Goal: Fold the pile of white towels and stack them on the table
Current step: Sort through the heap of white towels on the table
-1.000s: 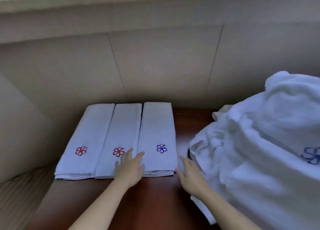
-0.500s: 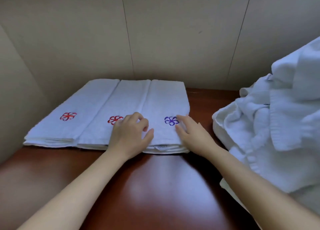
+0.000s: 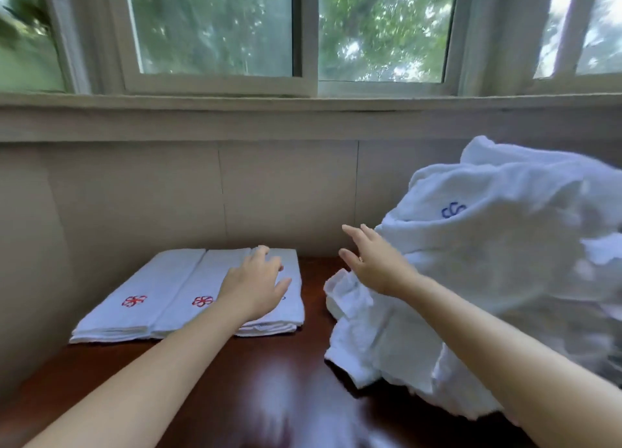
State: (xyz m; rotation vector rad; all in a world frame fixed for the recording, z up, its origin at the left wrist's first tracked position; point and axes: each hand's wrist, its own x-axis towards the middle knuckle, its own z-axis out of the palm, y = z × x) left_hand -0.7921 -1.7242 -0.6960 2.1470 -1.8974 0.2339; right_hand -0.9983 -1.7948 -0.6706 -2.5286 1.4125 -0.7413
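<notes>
Three folded white towels lie side by side on the dark red table: the left towel and the middle towel carry red flower marks, and the right towel is partly under my arm. My left hand hovers over or rests on the right towel, fingers relaxed. A big heap of unfolded white towels with a blue mark fills the right side. My right hand is raised with fingers spread, right at the heap's left edge, holding nothing.
A beige panelled wall stands close behind the table, with a window sill and windows above it. A beige side wall closes in on the left of the folded towels. Bare table surface lies in front of the towels.
Both hands have left the near end of the right folded towel. The right hand rose and swung right to the heap; the left slid farther along the towel. The view tilted up to the window.
</notes>
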